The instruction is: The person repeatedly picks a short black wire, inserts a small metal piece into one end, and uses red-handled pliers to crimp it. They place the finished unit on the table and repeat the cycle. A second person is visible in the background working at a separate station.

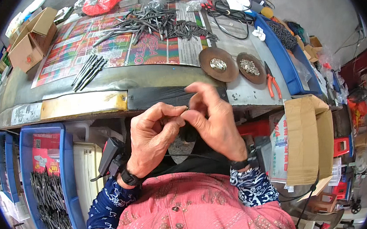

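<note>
My left hand (154, 134) is closed in a pinch, thumb against index finger, in front of the table edge. My right hand (214, 118) meets it there, its thumb at the left fingertips and one finger raised and bent. A small dark bit shows between the fingertips; the fingers hide the rest, so I cannot tell its kind. Beyond the hands, a row of slim dark pieces (89, 72) lies on the table. To the right stand two round brown dishes, one (207, 64) with small shiny silvery parts (218, 64), the other (250, 79) with similar parts (249, 67).
A large heap of slim dark pieces (153, 23) lies on printed sheets (112, 51). Orange-handled pliers (272, 85) rest by the dishes. A blue tray (71, 185) of dark pieces stands at lower left, an open cardboard box (301, 143) at right, and a long blue bin (283, 57) farther back.
</note>
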{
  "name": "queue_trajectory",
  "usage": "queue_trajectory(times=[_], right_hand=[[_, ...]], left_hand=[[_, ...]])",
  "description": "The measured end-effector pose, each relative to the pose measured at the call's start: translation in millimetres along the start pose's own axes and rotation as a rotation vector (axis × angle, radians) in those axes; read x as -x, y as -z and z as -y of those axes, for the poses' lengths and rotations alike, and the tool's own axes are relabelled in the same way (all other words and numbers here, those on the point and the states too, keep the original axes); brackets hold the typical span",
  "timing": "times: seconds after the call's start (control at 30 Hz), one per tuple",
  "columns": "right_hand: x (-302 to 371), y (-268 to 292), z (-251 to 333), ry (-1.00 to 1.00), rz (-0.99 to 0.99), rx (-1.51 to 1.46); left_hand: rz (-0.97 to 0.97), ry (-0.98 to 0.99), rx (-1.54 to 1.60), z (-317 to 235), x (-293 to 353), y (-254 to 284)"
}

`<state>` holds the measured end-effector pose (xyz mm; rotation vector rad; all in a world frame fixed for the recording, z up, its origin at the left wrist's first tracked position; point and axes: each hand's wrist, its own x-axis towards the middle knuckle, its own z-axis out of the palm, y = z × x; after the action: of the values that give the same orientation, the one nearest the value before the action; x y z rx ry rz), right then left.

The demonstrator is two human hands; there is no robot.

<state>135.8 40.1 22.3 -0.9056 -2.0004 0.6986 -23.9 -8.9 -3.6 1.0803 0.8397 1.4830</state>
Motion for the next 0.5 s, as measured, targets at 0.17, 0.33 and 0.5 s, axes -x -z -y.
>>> queue_trajectory(times=[0.17, 0.33, 0.5], right_hand=[[-23, 28, -19, -0.073, -0.063, 0.065], [-71, 52, -60, 0.027, -0.089, 0.362], [-112, 69, -98, 0.038, -0.059, 0.608]], left_hand=[[-0.052, -0.013, -0.062, -1, -6, 8], [-0.092, -0.010, -0.086, -1, -15, 19], [-0.141, -0.026, -0.152, 1, -23, 29]])
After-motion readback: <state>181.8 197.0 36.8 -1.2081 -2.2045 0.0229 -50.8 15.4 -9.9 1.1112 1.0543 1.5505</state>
